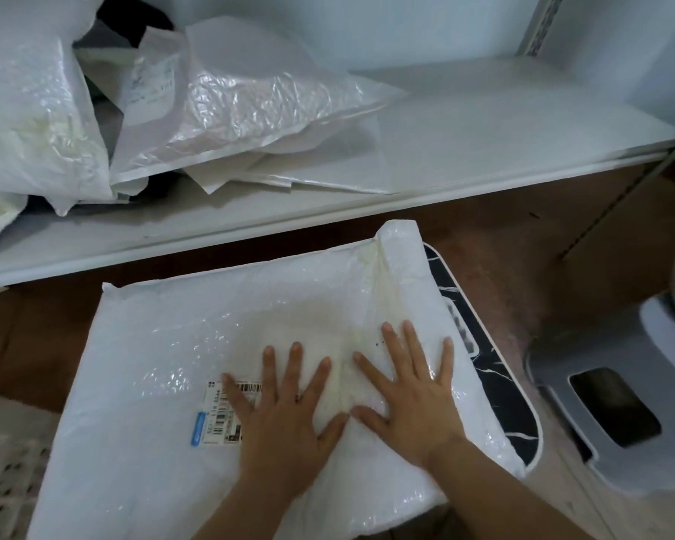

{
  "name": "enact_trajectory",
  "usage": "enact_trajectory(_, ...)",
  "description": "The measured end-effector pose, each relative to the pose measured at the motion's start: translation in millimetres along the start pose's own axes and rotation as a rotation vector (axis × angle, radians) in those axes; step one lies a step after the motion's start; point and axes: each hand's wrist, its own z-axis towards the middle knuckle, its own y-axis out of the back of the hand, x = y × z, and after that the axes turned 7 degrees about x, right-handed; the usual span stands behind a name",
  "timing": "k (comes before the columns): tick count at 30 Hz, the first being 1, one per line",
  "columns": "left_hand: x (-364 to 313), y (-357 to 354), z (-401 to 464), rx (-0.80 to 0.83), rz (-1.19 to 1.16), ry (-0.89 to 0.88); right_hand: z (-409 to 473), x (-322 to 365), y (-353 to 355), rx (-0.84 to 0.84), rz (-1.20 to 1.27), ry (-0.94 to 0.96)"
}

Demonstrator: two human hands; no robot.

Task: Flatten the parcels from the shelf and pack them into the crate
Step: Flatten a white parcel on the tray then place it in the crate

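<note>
Both hands, left hand [285,399] and right hand [414,387], press flat with spread fingers on the white parcel [164,344], gripping nothing. It lies on the table [511,407], below the shelf [484,122] holding more parcels [242,99].

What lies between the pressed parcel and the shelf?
Head view: only a strip of bare brown floor separates the parcel from the shelf edge.

Large white parcel [195,344] flat, label [221,417] up
</note>
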Motion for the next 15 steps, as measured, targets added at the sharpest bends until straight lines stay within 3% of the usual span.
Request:
enact_trajectory(8, 0.8, 7.3, 7.5, 0.073, -0.059, -0.006, 9.0, -3.8, -9.7, 0.13, 0.022, -0.07)
enact_trajectory(15, 11.0, 17.7, 65.6, 0.074, -0.039, 0.045, 8.2, -3.0, -9.4, 0.09, 0.052, -0.093)
